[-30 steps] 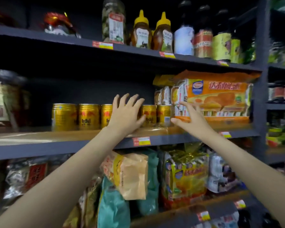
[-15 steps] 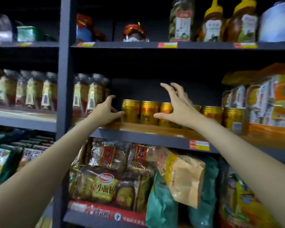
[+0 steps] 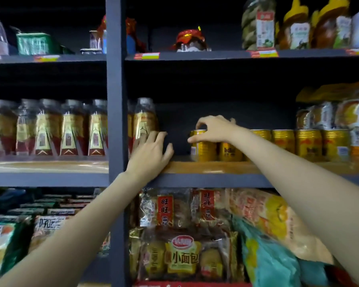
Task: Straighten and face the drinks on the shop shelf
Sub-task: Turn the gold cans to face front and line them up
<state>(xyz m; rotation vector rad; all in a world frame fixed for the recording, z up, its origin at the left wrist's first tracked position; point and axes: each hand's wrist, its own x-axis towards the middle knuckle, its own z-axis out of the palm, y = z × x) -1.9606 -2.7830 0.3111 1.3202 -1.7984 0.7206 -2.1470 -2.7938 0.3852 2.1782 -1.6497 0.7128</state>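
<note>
Gold cans [image 3: 203,145] | right hand [image 3: 214,129] pinches end can's top | left hand [image 3: 151,151] spread | bread pack [image 3: 181,258] reads 小面包

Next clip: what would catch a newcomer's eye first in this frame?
First, the right hand reaching in from the right, its grip curled over the top of the leftmost gold can in a row on the wooden middle shelf. Next, the left hand, fingers spread, by the blue upright post in front of a clear bottle.
</note>
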